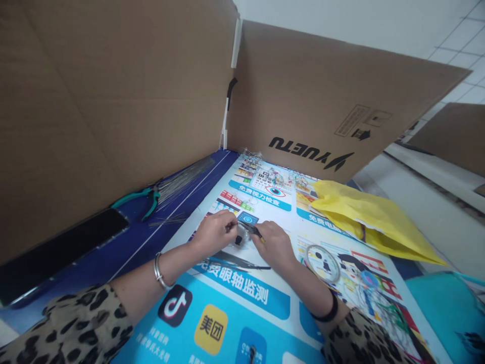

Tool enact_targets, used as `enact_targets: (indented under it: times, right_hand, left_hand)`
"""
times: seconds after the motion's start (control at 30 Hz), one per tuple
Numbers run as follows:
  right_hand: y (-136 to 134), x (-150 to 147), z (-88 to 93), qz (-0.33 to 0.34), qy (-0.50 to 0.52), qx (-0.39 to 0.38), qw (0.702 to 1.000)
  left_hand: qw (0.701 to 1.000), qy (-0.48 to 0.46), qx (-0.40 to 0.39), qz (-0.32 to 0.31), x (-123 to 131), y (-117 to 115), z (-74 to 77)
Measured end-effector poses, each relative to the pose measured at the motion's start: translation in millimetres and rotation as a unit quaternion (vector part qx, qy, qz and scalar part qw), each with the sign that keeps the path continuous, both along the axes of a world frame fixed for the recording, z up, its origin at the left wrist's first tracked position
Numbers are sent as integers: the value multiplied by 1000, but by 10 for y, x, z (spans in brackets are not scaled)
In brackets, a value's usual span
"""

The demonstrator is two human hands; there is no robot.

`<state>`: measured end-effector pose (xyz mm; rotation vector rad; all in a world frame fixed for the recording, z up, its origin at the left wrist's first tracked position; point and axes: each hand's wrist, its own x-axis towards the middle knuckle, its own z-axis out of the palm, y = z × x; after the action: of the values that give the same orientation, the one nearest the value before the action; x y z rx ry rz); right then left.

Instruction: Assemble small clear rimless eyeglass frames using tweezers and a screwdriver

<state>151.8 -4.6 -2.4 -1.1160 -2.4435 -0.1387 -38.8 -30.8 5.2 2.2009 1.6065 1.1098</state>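
Over the printed poster, my left hand (pixel 215 233) is closed in a pinch on a thin wire (pixel 239 222), mostly hidden by the fingertips. My right hand (pixel 277 246) grips small pliers (pixel 250 229), their dark jaws pointing left towards the pinched fingers. The jaws reach close to the wire; whether they clamp it is too small to tell. Below both hands, several dark straight wires (pixel 238 262) lie on the poster. A round coil of pale wire (pixel 323 264) rests beside my right forearm.
Cardboard panels (pixel 295 101) stand at the left and back. Turquoise-handled pliers (pixel 154 202), a bundle of straight wires (pixel 185 183) and a black phone-like slab (pixel 71 253) lie along the left. On the right are a yellow bag (pixel 371 217), a teal bag (pixel 443 308) and tangled coloured wires (pixel 394 318).
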Motion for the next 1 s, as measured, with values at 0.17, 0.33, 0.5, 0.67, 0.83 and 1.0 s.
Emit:
enact_targets:
  times: [0.17,0.33,0.5,0.67,0.83,1.0]
  right_hand:
    - [6,8,-21,2,-35,23,999]
    - [-2,-2,-14,-11,-57,27,998]
    - [-29,-20,1,-25,-78,14,997]
    - [-59,-33,34,-36,-105,8,994]
    - [-66,-39,44,-38,-118,22,992]
    - [-62,-44,31,-37,-119,26,992]
  left_hand:
    - [1000,21,12,3,-2,6,-10]
    - [998,58,24,8,-5,1,-13]
    - [995,91,29,29,1,-14,4]
    - [990,126,44,35,2,-19,3]
    - [987,144,59,35,0,-21,-5]
    - [987,147,57,33,-4,-21,-15]
